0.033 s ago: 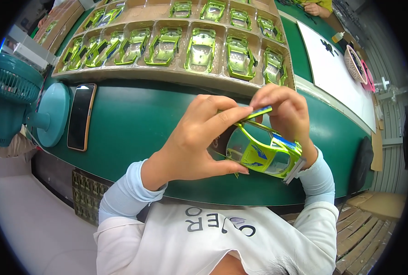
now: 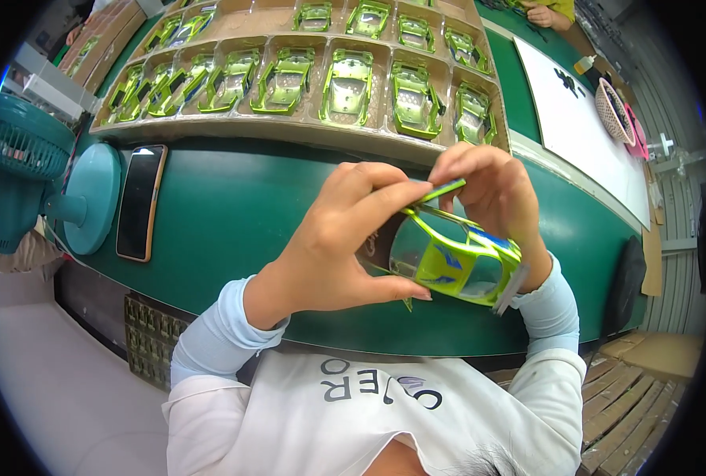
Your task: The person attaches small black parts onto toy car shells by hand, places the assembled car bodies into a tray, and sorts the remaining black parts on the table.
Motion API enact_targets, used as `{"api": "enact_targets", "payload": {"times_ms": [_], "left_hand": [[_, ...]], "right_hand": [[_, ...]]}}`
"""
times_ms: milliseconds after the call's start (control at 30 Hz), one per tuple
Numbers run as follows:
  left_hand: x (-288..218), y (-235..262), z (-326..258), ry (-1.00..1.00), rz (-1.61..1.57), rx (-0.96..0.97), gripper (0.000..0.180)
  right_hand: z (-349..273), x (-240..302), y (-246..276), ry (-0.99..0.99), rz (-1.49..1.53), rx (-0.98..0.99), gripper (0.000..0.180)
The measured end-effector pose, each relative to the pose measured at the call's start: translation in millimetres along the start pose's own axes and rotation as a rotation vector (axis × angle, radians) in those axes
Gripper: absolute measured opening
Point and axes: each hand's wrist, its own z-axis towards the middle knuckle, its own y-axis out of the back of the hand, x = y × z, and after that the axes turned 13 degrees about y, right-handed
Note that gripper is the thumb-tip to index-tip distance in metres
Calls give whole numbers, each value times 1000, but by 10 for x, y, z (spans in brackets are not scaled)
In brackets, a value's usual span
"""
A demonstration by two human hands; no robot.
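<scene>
Near the bottom of the frame, white shirt (image 2: 369, 412) with pale blue sleeves (image 2: 210, 341) coming up from the lower edge. Just above, at the centre, left hand (image 2: 337, 246) curled around the front of a lime-green toy car body (image 2: 456, 258), thumb under it and forefinger stretched along its top. To the right of centre, right hand (image 2: 488, 190) closed over the rear part of the same car body, fingertips pinching a thin green strip (image 2: 442, 190) at its upper edge. Car body held in the air above the surface, tilted, with clear window parts and small blue marks on the side, a grey piece at its lower right end. Below and behind the hands, dark green surface (image 2: 234, 214) curving across the middle of the frame. At the left on it, black phone (image 2: 140, 202) lying flat, and just beside it a teal fan (image 2: 44, 182) on a round base. Farther, in the upper part, brown tray (image 2: 305, 131) with many compartments, each holding one green car body (image 2: 347, 86). At the upper right, white sheet (image 2: 583, 135), small basket (image 2: 613, 111), and at the top edge another person's hand (image 2: 542, 14).
</scene>
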Motion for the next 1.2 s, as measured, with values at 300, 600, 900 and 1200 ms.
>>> {"api": "enact_targets", "payload": {"times_ms": [300,600,900,1200], "left_hand": [[91,-6,-31,437,-361,86,60],[89,-19,-32,535,-693,282,93],[155,-74,-31,707,-751,246,94],[403,19,-47,651,-957,1,70]], "right_hand": [[37,184,-75,-235,-245,116,104],[73,321,-180,-274,-414,59,84],[126,437,307,26,-545,-80,52],[-314,1267,3313,-395,-1850,-783,67]]}}
